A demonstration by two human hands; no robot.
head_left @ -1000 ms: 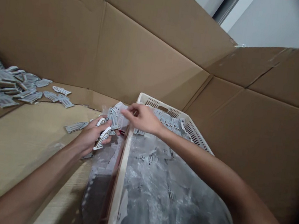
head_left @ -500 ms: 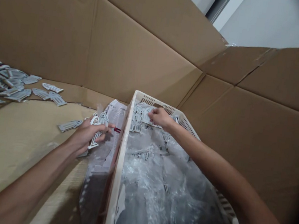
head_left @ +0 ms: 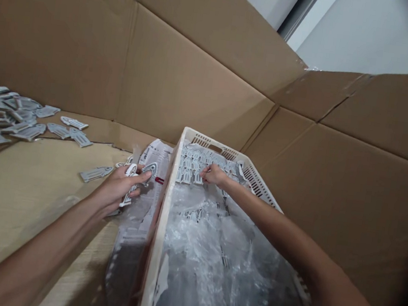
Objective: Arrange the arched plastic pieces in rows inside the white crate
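My left hand (head_left: 115,187) is closed around several small grey-and-white arch-shaped pieces (head_left: 130,186), fanned out between thumb and fingers beside the crate. Inside the far end of the white plastic crate (head_left: 159,247), my right hand (head_left: 216,175) pinches the edge of one arch-shaped piece (head_left: 197,177) lying at the near end of a row. Matching pieces (head_left: 189,161) lie flat in close rows behind it. Crumpled clear plastic film (head_left: 210,253) covers the nearer part of the crate, with a few dark-edged pieces showing through.
A heap of similar pieces (head_left: 3,116) lies at the far left, with one loose piece (head_left: 95,173) nearer my left hand. Printed paper (head_left: 157,154) and a small red item (head_left: 159,180) lie against the crate's left side. Tall cardboard walls (head_left: 198,78) enclose the back and right.
My right hand has come slightly nearer and lower, to the front of the row. In my left hand the pieces have shifted, one now pushed out toward the crate by the thumb.
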